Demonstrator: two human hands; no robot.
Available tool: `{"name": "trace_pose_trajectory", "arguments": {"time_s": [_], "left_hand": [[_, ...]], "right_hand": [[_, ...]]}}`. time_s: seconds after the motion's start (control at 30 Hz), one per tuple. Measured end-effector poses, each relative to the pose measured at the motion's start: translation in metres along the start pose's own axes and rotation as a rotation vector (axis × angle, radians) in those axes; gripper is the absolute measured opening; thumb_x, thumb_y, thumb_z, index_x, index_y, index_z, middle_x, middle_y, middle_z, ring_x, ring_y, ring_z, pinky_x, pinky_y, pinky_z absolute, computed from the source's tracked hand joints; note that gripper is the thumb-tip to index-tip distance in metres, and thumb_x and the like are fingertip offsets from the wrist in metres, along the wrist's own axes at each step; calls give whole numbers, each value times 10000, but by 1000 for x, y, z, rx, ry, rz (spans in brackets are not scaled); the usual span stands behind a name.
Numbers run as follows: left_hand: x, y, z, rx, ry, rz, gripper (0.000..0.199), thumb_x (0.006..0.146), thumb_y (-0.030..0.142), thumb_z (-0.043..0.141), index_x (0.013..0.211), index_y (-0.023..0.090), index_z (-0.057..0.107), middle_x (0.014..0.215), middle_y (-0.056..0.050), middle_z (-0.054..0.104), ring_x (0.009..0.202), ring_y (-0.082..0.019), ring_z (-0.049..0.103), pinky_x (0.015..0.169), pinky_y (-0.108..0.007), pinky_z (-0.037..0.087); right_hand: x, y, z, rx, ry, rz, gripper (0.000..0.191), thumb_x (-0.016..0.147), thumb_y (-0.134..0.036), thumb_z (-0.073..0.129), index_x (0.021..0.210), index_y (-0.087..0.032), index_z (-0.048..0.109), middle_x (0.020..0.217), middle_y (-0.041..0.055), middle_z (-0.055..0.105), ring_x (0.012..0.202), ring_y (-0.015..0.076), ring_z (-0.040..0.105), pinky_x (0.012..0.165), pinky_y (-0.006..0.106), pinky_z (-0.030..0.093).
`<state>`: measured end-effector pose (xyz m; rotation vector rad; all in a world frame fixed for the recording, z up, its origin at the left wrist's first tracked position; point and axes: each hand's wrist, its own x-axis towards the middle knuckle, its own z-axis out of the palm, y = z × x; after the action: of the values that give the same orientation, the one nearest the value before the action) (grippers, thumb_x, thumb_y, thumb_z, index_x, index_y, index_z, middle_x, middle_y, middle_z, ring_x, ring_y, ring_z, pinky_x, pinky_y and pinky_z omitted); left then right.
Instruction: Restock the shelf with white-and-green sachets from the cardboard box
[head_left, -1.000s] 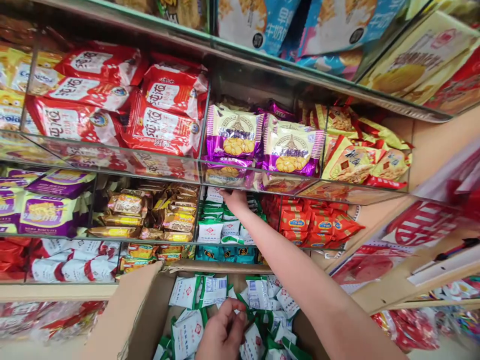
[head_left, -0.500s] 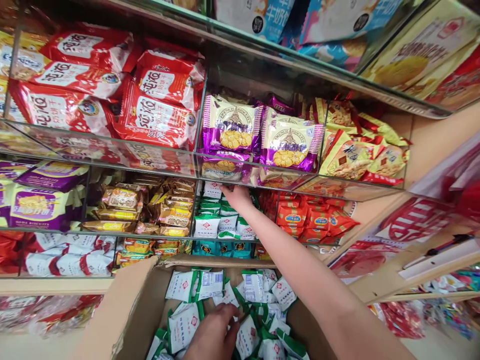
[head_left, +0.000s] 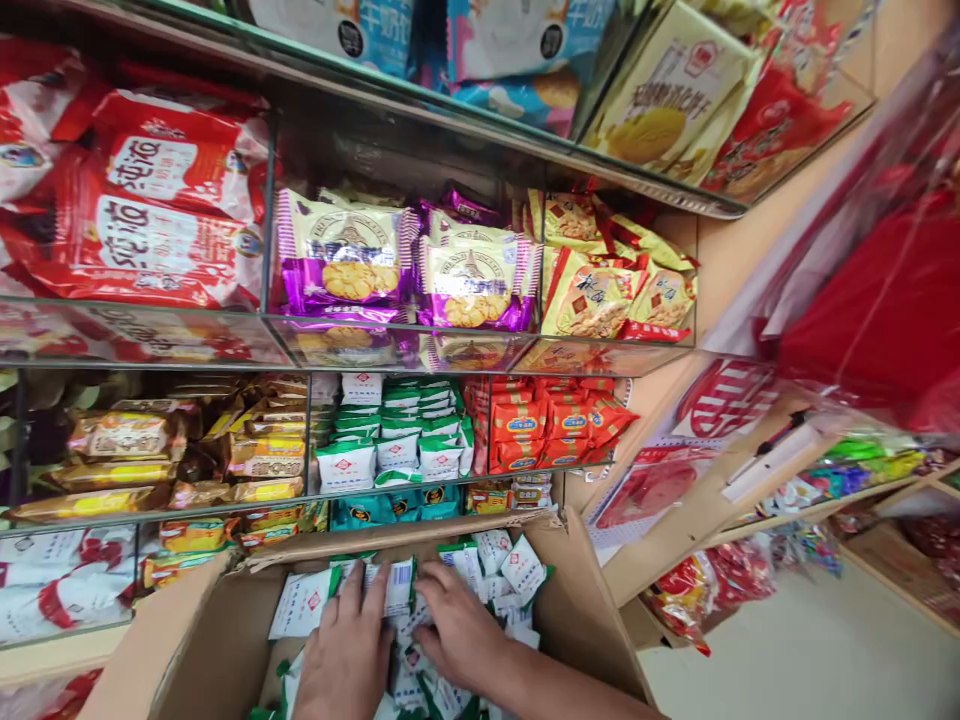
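Both of my hands are inside an open cardboard box (head_left: 202, 630) full of small white-and-green snack packets (head_left: 525, 570). My left hand (head_left: 349, 640) rests on the packets with its fingers stretched forward. Beside it on the right, my right hand (head_left: 465, 625) touches the packets, thumb and fingers apart. One packet (head_left: 400, 588) with a barcode lies between the two hands. Just beyond the box, matching white-and-green packets (head_left: 397, 450) are stacked in rows in a shelf compartment. Neither hand is lifting a packet clear of the pile.
Glass-fronted shelves (head_left: 420, 352) rise behind the box. Orange-red packets (head_left: 555, 425) fill the compartment to the right, gold-brown packets (head_left: 255, 450) the one to the left. Purple biscuit packs (head_left: 341, 250) sit above. A wrapped red item (head_left: 877, 300) hangs at the right.
My right hand has come down from the shelf compartment into the box. My left hand has moved forward over the packets, its fingers straighter. The view has shifted to the right.
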<state>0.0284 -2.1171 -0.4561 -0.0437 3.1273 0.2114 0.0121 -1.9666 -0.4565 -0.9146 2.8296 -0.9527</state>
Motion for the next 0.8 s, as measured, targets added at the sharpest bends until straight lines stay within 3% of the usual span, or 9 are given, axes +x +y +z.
{"name": "trace_pose_trajectory", "arguments": {"time_s": [0.13,0.23,0.33,0.4,0.47,0.57,0.63,0.7,0.8], "left_hand": [[9,-3,9,-121,13,19,525,809,91,309,1334,109,294,1201,-157,469,1080,-275,461,865,-379,412],[12,-9,15,-260,4,10,549,745,51,370,1294,48,356,1127,-173,468,1076,-293,463,910,-397,389],[16,-15,17,-628,75,-54,554,619,41,455,1171,31,491,1218,-178,410,1209,-303,349,1033,-394,260],[19,-16,14,-856,91,-100,476,594,126,507,1066,86,556,1204,-149,470,1204,-292,378,1045,-388,250],[20,-15,10,-968,53,-117,398,625,273,537,999,140,564,1090,-110,578,1099,-271,499,988,-386,344],[17,-6,-1,-1056,41,-164,472,676,480,504,1011,149,509,909,-80,642,901,-236,600,817,-353,467],[11,2,-8,-1100,52,-195,456,700,552,464,936,165,511,744,-33,630,714,-202,603,661,-316,489],[4,11,-16,-1132,71,-196,393,704,589,449,752,202,500,578,34,542,535,-150,522,514,-261,436],[-4,22,-28,-1134,148,-173,400,675,611,476,600,222,420,505,75,404,482,-113,411,469,-227,354]], "right_hand": [[11,7,19,39,1,96,626,686,-138,519,1289,-74,366,1327,174,377,1225,272,345,1034,370,280],[15,0,23,84,21,178,682,612,-74,532,1277,-103,383,1292,169,417,1195,281,388,997,377,325],[19,-5,20,269,80,292,631,573,-92,562,1194,-133,455,1133,128,556,1057,261,518,902,356,412],[20,-7,17,431,162,399,572,609,-158,579,1168,-143,455,1081,112,591,1006,249,550,878,367,421],[19,-8,12,602,255,473,518,652,-203,570,1153,-166,441,1060,92,601,979,226,563,856,367,429],[12,-13,5,921,289,520,513,647,-211,570,1133,-207,408,961,46,611,781,178,606,631,291,483],[6,-19,0,1120,262,499,636,616,-208,595,1190,-229,321,876,15,603,640,149,588,485,237,442],[2,-25,-5,1224,239,474,656,608,-232,620,1186,-234,309,827,-1,584,603,139,563,438,217,411],[3,-29,-14,1179,284,488,259,718,-402,539,861,-193,482,675,-20,512,552,118,490,426,206,360]]}}
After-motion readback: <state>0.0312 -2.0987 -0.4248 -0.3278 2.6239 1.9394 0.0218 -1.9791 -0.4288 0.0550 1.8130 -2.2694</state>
